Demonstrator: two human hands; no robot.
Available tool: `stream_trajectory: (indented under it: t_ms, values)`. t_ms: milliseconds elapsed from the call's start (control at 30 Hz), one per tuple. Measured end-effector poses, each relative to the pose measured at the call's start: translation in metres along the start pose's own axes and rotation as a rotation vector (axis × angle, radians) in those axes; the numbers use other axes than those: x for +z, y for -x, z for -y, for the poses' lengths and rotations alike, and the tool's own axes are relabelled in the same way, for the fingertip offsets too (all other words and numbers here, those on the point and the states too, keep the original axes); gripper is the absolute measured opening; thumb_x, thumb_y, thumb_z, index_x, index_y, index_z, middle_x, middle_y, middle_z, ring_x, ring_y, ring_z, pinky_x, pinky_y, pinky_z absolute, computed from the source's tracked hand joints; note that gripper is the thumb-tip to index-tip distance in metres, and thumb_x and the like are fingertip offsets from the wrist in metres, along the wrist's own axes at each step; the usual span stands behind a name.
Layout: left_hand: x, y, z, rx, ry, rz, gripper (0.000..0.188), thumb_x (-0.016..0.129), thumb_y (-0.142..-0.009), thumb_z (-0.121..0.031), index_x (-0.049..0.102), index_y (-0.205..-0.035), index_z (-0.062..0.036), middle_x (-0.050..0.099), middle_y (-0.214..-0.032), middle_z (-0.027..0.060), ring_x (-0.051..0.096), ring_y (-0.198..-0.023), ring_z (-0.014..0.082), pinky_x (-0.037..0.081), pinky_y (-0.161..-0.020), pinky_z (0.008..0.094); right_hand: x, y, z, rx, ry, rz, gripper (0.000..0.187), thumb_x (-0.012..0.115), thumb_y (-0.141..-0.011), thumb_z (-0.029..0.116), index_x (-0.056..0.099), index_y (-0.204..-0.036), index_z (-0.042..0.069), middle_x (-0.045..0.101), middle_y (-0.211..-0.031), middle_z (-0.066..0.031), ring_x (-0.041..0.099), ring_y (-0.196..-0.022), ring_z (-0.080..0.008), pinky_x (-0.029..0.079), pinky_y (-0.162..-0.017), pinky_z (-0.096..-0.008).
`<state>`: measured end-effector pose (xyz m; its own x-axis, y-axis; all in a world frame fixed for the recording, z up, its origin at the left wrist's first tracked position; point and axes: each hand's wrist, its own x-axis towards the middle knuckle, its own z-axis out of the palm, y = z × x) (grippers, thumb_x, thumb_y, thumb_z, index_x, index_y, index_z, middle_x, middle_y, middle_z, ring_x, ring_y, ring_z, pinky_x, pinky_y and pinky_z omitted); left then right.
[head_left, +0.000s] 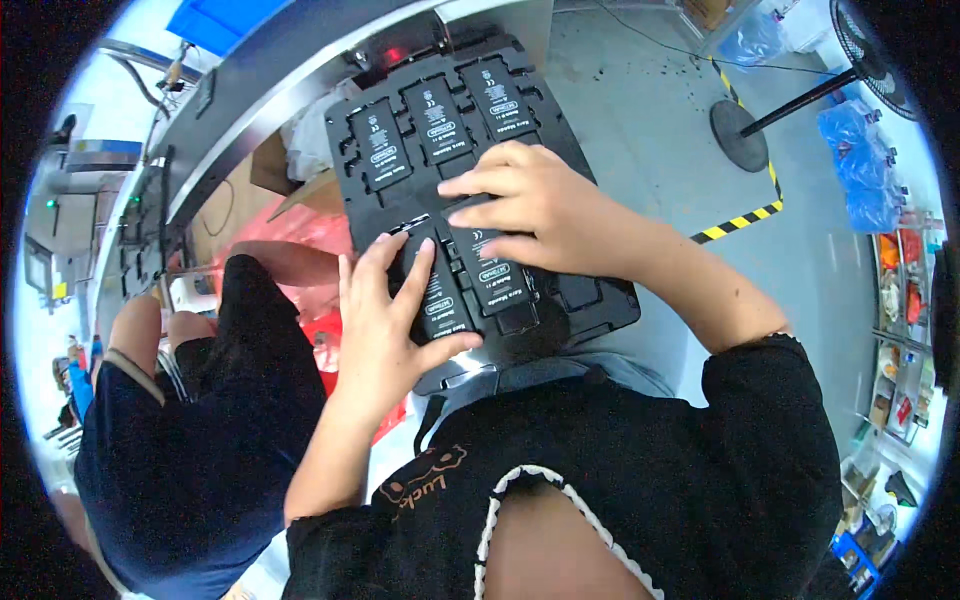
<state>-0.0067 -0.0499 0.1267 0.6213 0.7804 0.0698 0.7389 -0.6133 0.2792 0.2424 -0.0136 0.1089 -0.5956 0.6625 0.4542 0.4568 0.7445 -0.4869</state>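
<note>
A black slotted tray (350, 215) lies before me, with flat black phone batteries set in two rows. My left hand (385, 315) rests on the near-left battery (440, 295). Its fingers spread over the upper part of that battery, and the thumb stretches toward the near end. My right hand (525, 205) reaches in from the right with fingers apart, over the upper part of the neighbouring near-row battery (503, 285). Whether its fingertips touch the battery is unclear. In the far row lie a left battery (380, 145), a middle battery (436, 118) and a right battery (497, 98).
Left of me sits another person (190, 450) in dark clothes. A metal-edged bench (235, 125) runs past the tray's far left, above a cardboard box (270, 165) and red plastic sheeting (285, 255). A black standing fan (740, 135) and stocked shelves (900, 330) are at right.
</note>
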Motion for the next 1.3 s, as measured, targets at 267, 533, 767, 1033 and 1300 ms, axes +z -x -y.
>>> stream_trajectory:
  t_ms: [267, 533, 767, 1033, 1300]
  values:
    - [0.009, 0.008, -0.015, -0.081, -0.093, -0.004, 0.088, 0.07, -0.072, -0.055, 0.042, -0.14, -0.0064, 0.035, -0.143, 0.0211, 0.026, -0.139, 0.0398, 0.015, -0.111, 0.0609, 0.016, 0.047, 0.048, 0.153, 0.286, 0.224, 0.051, 0.066, -0.084, 0.029, 0.054, -0.129, 0.008, 0.041, -0.147, -0.0083, 0.034, -0.138, -0.0237, 0.025, -0.111, -0.0532]
    - [-0.004, 0.001, 0.005, 0.051, -0.039, 0.006, 0.086, 0.077, -0.068, -0.041, 0.044, -0.137, -0.004, 0.036, -0.143, 0.0201, 0.025, -0.14, 0.0392, 0.016, -0.112, 0.0607, -0.024, -0.043, -0.002, 0.025, -0.173, -0.058, 0.02, 0.06, -0.089, 0.019, 0.066, -0.094, 0.0, 0.067, -0.096, -0.0145, 0.065, -0.089, -0.0308, 0.052, -0.08, -0.0377]
    - [0.007, -0.001, 0.01, 0.083, 0.219, 0.105, 0.083, 0.071, -0.076, -0.036, 0.035, -0.139, 0.0067, 0.028, -0.149, 0.0219, 0.022, -0.142, 0.0376, 0.01, -0.112, 0.0609, -0.02, -0.238, -0.145, 0.125, 0.126, -0.13, 0.066, 0.07, -0.079, 0.022, 0.046, -0.135, -0.003, 0.045, -0.135, -0.0262, 0.049, -0.12, -0.0345, 0.04, -0.104, -0.0389]
    - [0.038, 0.01, 0.02, 0.125, 0.358, -0.037, 0.074, 0.073, -0.075, -0.04, 0.048, -0.135, -0.0058, 0.034, -0.149, 0.0181, 0.026, -0.139, 0.0402, 0.01, -0.109, 0.0672, -0.029, -0.375, -0.224, 0.441, 0.519, 0.522, 0.103, 0.084, -0.056, 0.046, 0.044, -0.134, -0.007, 0.049, -0.136, -0.0255, 0.051, -0.122, -0.0355, 0.043, -0.099, -0.0398]
    - [0.054, 0.003, 0.06, -0.195, 0.501, -0.559, 0.073, 0.068, -0.073, -0.015, 0.04, -0.138, 0.0011, 0.034, -0.145, 0.0243, 0.03, -0.135, 0.0434, 0.019, -0.113, 0.0522, -0.075, -0.272, -0.182, 0.209, 0.153, -0.227, 0.03, 0.073, -0.074, 0.013, 0.069, -0.099, -0.003, 0.068, -0.088, -0.0145, 0.064, -0.077, -0.0235, 0.052, -0.069, -0.0342]
